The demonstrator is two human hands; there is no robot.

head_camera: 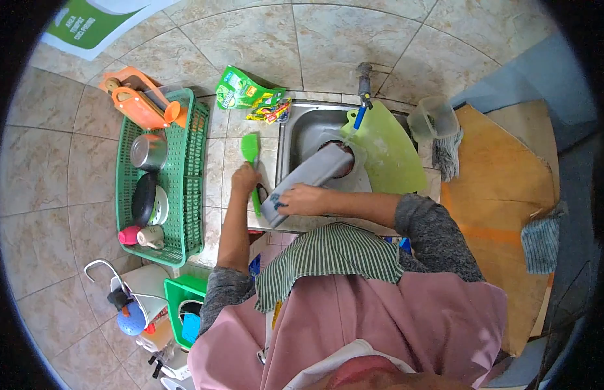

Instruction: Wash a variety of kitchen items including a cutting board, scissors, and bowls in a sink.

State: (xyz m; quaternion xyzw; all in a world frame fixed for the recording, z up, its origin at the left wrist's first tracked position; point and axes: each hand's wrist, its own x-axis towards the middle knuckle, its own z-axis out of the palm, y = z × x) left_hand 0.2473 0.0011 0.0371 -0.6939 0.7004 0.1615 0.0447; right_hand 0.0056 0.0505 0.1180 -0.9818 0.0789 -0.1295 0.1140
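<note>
My left hand (246, 178) is closed on the handle of a green spatula (250, 146) over the tiled counter, left of the sink. My right hand (302, 199) lies on a long grey tray or board (309, 170), with a dark scrubber or cloth (278, 202) under its fingers. The grey piece slants from the counter's front edge up over the steel sink (306, 127). Its upper end covers part of a round dark opening or bowl in the basin. Beneath the blue-tipped faucet (364, 95), a yellow-green cutting board (392, 151) leans in the sink. Dark-handled scissors or a similar tool (262, 193) lie beside the spatula, partly hidden.
A green dish basket (184, 214) at left holds a metal pot (149, 151), a black pan (144, 199), cups and orange utensils. Soap pouches (243, 90) stand behind the counter. Right of the sink are a clear plastic container (432, 118), a grey cloth (447, 155) and a wooden board (502, 185).
</note>
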